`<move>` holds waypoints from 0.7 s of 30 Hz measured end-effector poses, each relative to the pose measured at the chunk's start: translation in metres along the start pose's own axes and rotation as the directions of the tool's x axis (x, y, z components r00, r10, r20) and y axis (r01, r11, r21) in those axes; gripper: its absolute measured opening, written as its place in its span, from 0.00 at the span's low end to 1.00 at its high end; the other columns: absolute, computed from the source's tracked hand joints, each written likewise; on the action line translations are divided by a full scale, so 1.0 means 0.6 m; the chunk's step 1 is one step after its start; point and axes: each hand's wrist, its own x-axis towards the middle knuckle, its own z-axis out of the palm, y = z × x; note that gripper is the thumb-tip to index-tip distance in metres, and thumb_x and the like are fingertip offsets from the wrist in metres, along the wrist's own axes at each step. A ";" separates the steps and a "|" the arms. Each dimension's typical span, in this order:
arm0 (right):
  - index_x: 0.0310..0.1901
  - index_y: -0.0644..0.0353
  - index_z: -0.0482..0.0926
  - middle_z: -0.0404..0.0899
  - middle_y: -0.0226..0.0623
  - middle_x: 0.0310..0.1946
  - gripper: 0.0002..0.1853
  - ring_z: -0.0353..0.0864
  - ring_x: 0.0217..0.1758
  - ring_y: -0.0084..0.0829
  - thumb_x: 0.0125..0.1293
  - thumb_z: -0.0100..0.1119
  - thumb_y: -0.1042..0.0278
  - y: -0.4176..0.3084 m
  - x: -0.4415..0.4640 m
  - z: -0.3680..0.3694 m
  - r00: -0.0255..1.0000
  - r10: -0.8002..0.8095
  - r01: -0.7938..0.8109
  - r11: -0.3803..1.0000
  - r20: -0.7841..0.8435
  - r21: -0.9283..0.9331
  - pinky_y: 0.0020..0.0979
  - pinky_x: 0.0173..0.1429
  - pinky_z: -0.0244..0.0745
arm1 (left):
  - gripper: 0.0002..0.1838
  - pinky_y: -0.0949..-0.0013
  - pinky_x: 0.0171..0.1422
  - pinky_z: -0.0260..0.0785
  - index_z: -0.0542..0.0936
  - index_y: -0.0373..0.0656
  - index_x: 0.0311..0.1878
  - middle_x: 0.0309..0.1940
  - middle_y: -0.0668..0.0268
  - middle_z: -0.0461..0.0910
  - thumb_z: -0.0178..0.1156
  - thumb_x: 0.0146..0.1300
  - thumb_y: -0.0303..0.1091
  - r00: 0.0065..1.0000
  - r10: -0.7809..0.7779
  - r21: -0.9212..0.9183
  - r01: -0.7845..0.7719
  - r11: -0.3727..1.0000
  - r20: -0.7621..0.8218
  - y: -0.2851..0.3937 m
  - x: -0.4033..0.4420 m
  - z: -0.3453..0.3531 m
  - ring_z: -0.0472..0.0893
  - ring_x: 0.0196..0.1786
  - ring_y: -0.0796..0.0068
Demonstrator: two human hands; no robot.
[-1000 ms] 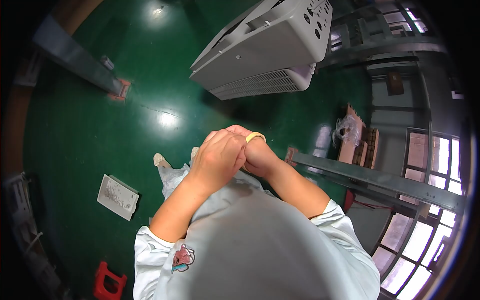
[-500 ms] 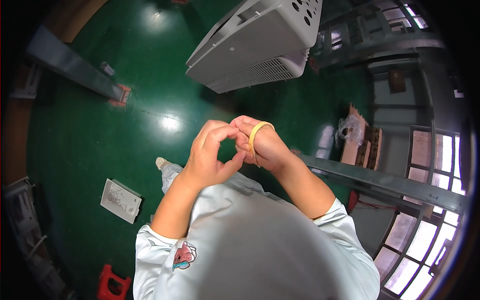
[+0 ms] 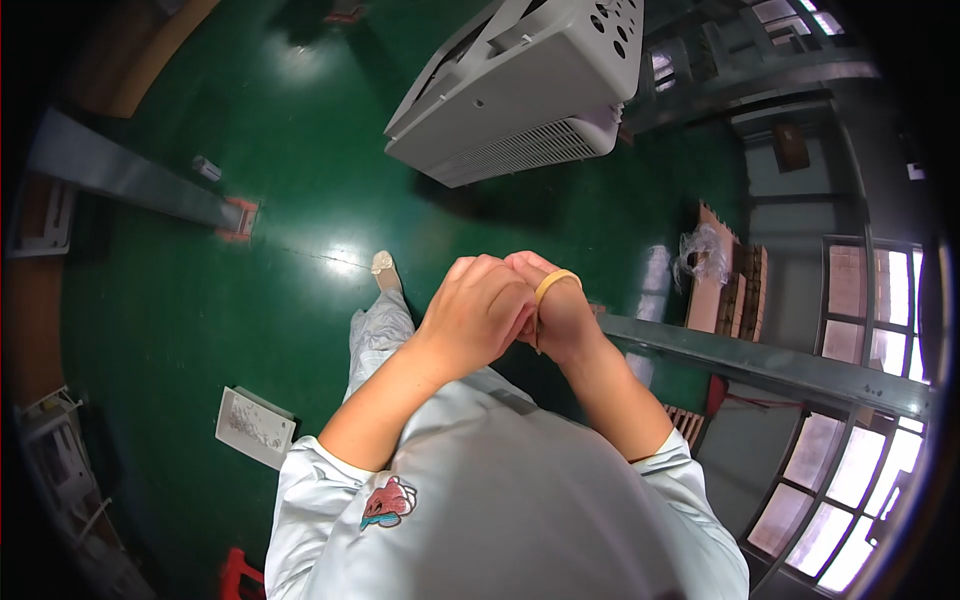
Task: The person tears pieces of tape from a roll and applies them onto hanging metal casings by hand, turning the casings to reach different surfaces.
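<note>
In front of my torso, my left hand (image 3: 477,308) and my right hand (image 3: 563,318) meet, touching each other. My left hand's fingers are curled in with the knuckles facing up, so anything in its grasp is hidden. A narrow yellow ring, which looks like a thin roll of tape (image 3: 561,278), loops around my right hand near the thumb. The right fingers are bent inward and mostly covered by the left hand.
A grey-white appliance housing (image 3: 520,100) with vents and round holes stands ahead. A white tray (image 3: 256,425) lies on the green floor at left, near a red stool (image 3: 238,575). A metal beam (image 3: 760,365) runs along the right, near cardboard (image 3: 708,290) and plastic wrap.
Both hands have shifted slightly right and down. My left hand has turned over and closed the gap between the hands. One foot has stepped forward.
</note>
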 end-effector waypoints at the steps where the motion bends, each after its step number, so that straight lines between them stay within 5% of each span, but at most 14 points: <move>1: 0.40 0.53 0.73 0.70 0.23 0.22 0.10 0.62 0.17 0.17 0.76 0.45 0.59 0.016 0.014 0.004 1.000 -0.002 0.002 1.000 -0.004 0.001 0.22 0.19 0.53 | 0.09 0.65 0.47 0.67 0.75 0.47 0.31 0.31 0.69 0.74 0.65 0.48 0.25 1.000 0.002 -0.004 -0.002 1.000 0.001 -0.017 -0.014 0.006 0.75 0.39 0.65; 3: 0.40 0.55 0.73 0.69 0.25 0.22 0.11 0.63 0.18 0.17 0.76 0.45 0.60 0.021 0.030 0.004 0.995 -0.075 0.080 0.994 -0.066 0.079 0.22 0.18 0.53 | 0.10 0.62 0.46 0.67 0.74 0.46 0.32 0.30 0.65 0.74 0.64 0.47 0.23 0.996 -0.020 -0.052 0.016 0.999 -0.086 -0.039 -0.007 0.022 0.76 0.40 0.62; 4: 0.40 0.56 0.73 0.70 0.26 0.22 0.12 0.64 0.18 0.18 0.76 0.44 0.60 0.021 0.016 0.010 0.997 -0.047 0.043 0.997 0.060 0.071 0.23 0.17 0.53 | 0.09 0.61 0.45 0.68 0.74 0.43 0.33 0.30 0.62 0.74 0.61 0.51 0.20 0.959 -0.103 -0.067 0.089 0.994 -0.265 -0.055 0.022 0.020 0.76 0.38 0.59; 5: 0.40 0.56 0.73 0.70 0.26 0.22 0.12 0.64 0.18 0.18 0.76 0.44 0.60 0.035 0.046 -0.008 0.997 -0.058 0.054 0.996 0.056 0.072 0.23 0.17 0.53 | 0.03 0.65 0.43 0.71 0.74 0.38 0.36 0.32 0.59 0.76 0.58 0.63 0.21 0.809 -0.283 -0.042 0.305 0.951 -0.515 -0.137 0.084 -0.016 0.76 0.36 0.65; 6: 0.45 0.58 0.69 0.68 0.28 0.21 0.11 0.64 0.15 0.21 0.76 0.44 0.60 0.077 0.087 -0.051 0.998 -0.066 0.057 0.938 -0.016 -0.342 0.24 0.15 0.55 | 0.03 0.71 0.43 0.71 0.75 0.35 0.38 0.33 0.61 0.77 0.57 0.68 0.24 0.795 -0.391 -0.180 0.348 0.920 -0.463 -0.175 0.114 -0.025 0.76 0.36 0.72; 7: 0.50 0.60 0.65 0.66 0.29 0.20 0.12 0.64 0.12 0.24 0.77 0.43 0.60 0.085 0.117 -0.077 0.993 -0.096 0.018 0.714 -0.073 -0.700 0.24 0.13 0.57 | 0.03 0.69 0.43 0.72 0.76 0.36 0.38 0.36 0.60 0.79 0.60 0.65 0.25 0.811 -0.435 -0.295 0.337 0.894 -0.391 -0.235 0.134 -0.006 0.79 0.39 0.66; 8: 0.55 0.60 0.63 0.67 0.31 0.22 0.13 0.65 0.12 0.24 0.76 0.46 0.64 -0.002 0.091 -0.035 0.898 -0.392 0.418 0.902 -0.198 0.110 0.24 0.13 0.59 | 0.03 0.69 0.47 0.72 0.77 0.38 0.39 0.44 0.60 0.80 0.61 0.65 0.26 0.834 -0.452 -0.393 0.318 0.863 -0.316 -0.271 0.162 0.005 0.79 0.45 0.65; 9: 0.57 0.59 0.63 0.69 0.32 0.28 0.15 0.68 0.15 0.23 0.73 0.51 0.68 -0.073 0.093 -0.048 0.750 -0.643 0.516 0.715 -0.155 -0.472 0.25 0.15 0.64 | 0.04 0.66 0.56 0.70 0.77 0.40 0.38 0.51 0.60 0.78 0.62 0.64 0.28 0.860 -0.429 -0.386 0.310 0.869 -0.277 -0.309 0.180 0.022 0.76 0.55 0.63; 10: 0.59 0.59 0.65 0.73 0.33 0.39 0.22 0.74 0.30 0.23 0.67 0.61 0.71 -0.133 0.113 -0.061 0.605 -0.758 0.557 0.622 -0.244 -0.551 0.33 0.32 0.77 | 0.05 0.64 0.59 0.68 0.77 0.40 0.38 0.54 0.60 0.77 0.63 0.63 0.29 0.872 -0.409 -0.369 0.299 0.880 -0.269 -0.334 0.200 0.040 0.74 0.58 0.62; 11: 0.64 0.60 0.63 0.70 0.41 0.51 0.30 0.75 0.45 0.29 0.65 0.65 0.67 -0.184 0.149 -0.100 0.376 -0.919 0.582 0.331 -0.114 -0.743 0.34 0.49 0.77 | 0.06 0.63 0.63 0.66 0.77 0.41 0.38 0.56 0.60 0.76 0.64 0.63 0.30 0.882 -0.389 -0.353 0.287 0.891 -0.265 -0.355 0.217 0.057 0.72 0.61 0.60; 13: 0.68 0.58 0.63 0.62 0.48 0.63 0.38 0.66 0.63 0.41 0.59 0.72 0.60 -0.282 0.164 -0.105 0.183 -0.965 0.243 -0.138 0.185 -0.960 0.39 0.64 0.69 | 0.06 0.61 0.66 0.63 0.77 0.42 0.37 0.58 0.60 0.75 0.65 0.62 0.31 0.900 -0.382 -0.393 0.281 0.876 -0.209 -0.387 0.241 0.080 0.71 0.63 0.57; 15: 0.66 0.56 0.67 0.54 0.50 0.70 0.41 0.57 0.70 0.49 0.52 0.76 0.55 -0.342 0.191 -0.117 0.291 -0.884 0.125 -0.343 0.365 -0.931 0.43 0.67 0.66 | 0.05 0.61 0.66 0.64 0.77 0.42 0.37 0.60 0.62 0.74 0.64 0.63 0.29 0.914 -0.342 -0.335 0.260 0.906 -0.216 -0.404 0.259 0.089 0.72 0.64 0.63; 17: 0.62 0.58 0.70 0.58 0.50 0.69 0.40 0.59 0.70 0.51 0.49 0.78 0.55 -0.369 0.214 -0.116 0.309 -0.840 0.231 -0.388 0.446 -0.892 0.46 0.70 0.63 | 0.05 0.62 0.65 0.65 0.77 0.41 0.36 0.58 0.62 0.76 0.64 0.63 0.29 0.911 -0.381 -0.424 0.286 0.859 -0.157 -0.398 0.268 0.092 0.74 0.62 0.63; 21: 0.53 0.64 0.73 0.61 0.50 0.68 0.38 0.64 0.68 0.50 0.42 0.82 0.57 -0.377 0.240 -0.113 0.273 -0.861 0.395 -0.306 0.429 -0.866 0.45 0.68 0.65 | 0.05 0.66 0.58 0.71 0.76 0.40 0.35 0.50 0.62 0.81 0.65 0.61 0.25 0.905 -0.361 -0.395 0.254 0.883 -0.224 -0.416 0.287 0.091 0.80 0.53 0.64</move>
